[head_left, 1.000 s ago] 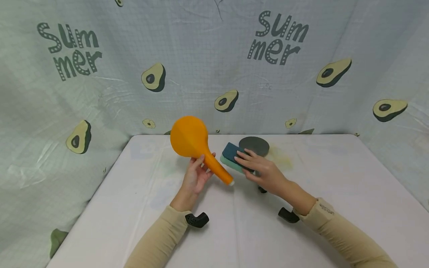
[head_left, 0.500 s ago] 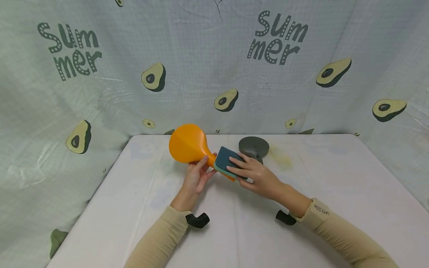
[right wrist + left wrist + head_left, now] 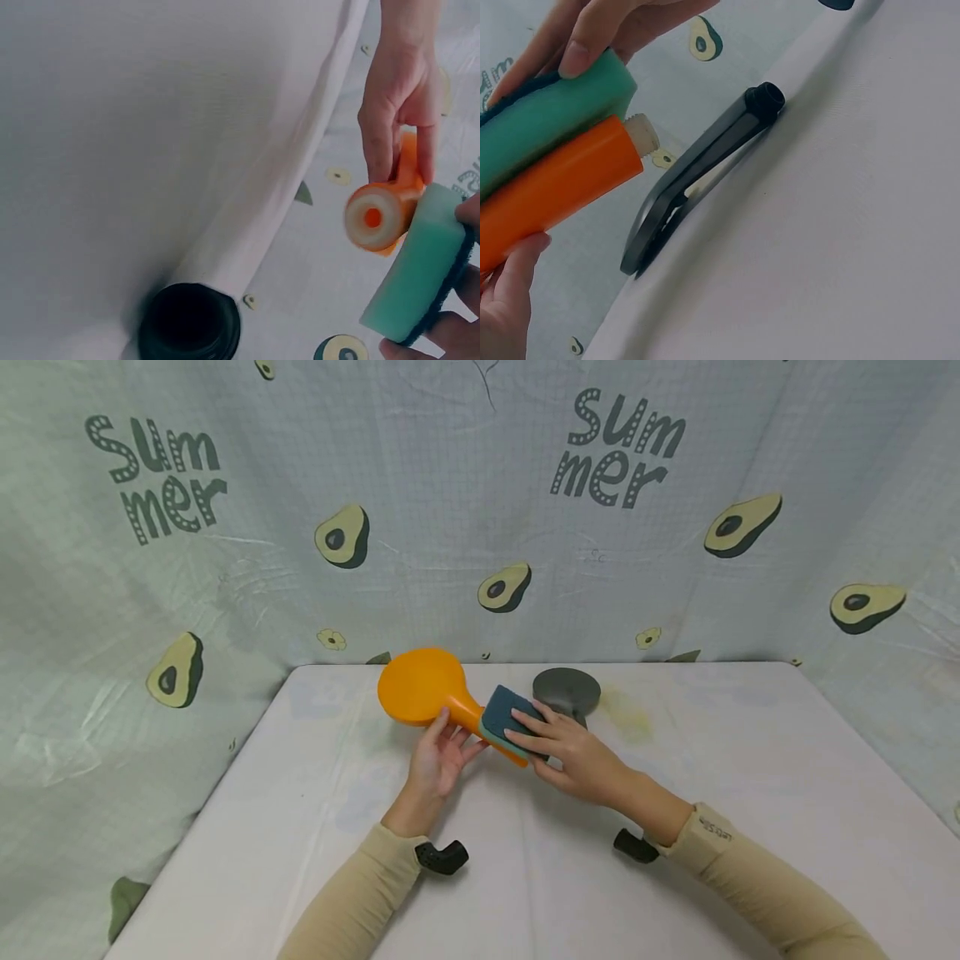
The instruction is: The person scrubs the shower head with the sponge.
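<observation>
An orange handheld shower head is held above the table by my left hand, thumb and fingers around the neck of its handle. Its pale threaded end shows in the left wrist view, pointing toward the right hand. My right hand grips a sponge with a dark blue scouring side and a green foam side. The foam lies against the orange handle, covering much of its lower half in the head view. Behind the right hand, a dark grey shower head rests on the table, its handle partly hidden.
The white-covered table meets a hanging sheet printed with avocados at the back. Black curved pieces sit at the left wrist and at the right wrist. A yellowish stain marks the cloth.
My right hand has brought the sponge left and onto the orange handle. The orange shower head has tipped, its round head sinking lower; the left hand has barely moved.
</observation>
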The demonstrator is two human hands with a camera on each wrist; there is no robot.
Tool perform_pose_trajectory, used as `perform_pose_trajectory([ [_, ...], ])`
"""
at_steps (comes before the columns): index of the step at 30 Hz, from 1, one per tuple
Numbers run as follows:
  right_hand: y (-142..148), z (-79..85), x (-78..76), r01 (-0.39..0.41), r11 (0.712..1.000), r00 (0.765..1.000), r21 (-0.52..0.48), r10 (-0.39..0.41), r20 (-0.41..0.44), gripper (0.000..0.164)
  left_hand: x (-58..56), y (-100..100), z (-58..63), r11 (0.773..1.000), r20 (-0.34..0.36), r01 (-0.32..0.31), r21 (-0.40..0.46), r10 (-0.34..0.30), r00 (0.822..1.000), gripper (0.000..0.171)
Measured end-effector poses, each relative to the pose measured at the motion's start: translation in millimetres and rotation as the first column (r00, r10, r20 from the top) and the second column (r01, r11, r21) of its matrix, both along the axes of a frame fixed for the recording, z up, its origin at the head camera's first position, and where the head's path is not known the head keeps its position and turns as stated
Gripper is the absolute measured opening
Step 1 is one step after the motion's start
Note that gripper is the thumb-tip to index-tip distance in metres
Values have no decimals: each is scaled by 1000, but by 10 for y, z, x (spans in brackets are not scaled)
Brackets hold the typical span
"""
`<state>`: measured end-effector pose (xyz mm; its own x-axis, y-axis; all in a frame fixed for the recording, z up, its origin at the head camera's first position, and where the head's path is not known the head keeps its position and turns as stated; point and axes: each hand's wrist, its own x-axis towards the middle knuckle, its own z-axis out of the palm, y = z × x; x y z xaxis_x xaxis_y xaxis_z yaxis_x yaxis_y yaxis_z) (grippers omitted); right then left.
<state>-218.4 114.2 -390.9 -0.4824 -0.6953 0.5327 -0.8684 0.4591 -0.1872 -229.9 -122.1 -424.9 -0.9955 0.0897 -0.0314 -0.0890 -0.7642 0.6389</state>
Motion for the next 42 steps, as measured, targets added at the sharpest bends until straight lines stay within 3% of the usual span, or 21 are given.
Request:
perform_pose_trajectory([
  [5, -136, 110, -26, 20, 999, 994, 32, -23, 103, 48, 8, 26, -31, 997, -39, 5, -74, -8, 999, 32],
  [9, -277, 177, -66, 30, 998, 994, 63, -36, 104, 47, 19, 29, -55, 998, -46, -7, -67, 4, 999, 30],
  [13, -325, 181, -67, 26, 994, 999, 102, -29, 25, 46, 13, 20, -78, 999, -31, -17, -31, 16, 999, 31],
  [16, -284, 143, -35, 14, 990, 998, 141, -5, -67, 48, 1, 23, -63, 999, 22, -51, -2, 51, 998, 34],
  [22, -140, 73, 84, 37, 976, 966, 216, 20, -259, 53, -10, 7, 23, 987, 82, -143, 76, 137, 987, 41],
  [28, -166, 39, 103, 76, 979, 948, 192, -11, -319, 56, 24, 7, 51, 980, 77, -165, 110, 157, 985, 37],
  [37, -375, 31, 55, 79, 970, 901, 230, 29, -432, 48, 63, 72, 19, 977, 168, -205, 53, 194, 967, 14],
  [42, -311, 4, 65, 70, 962, 895, 263, 56, -443, 46, 43, 83, 17, 974, 122, -217, 72, 207, 971, 15],
])
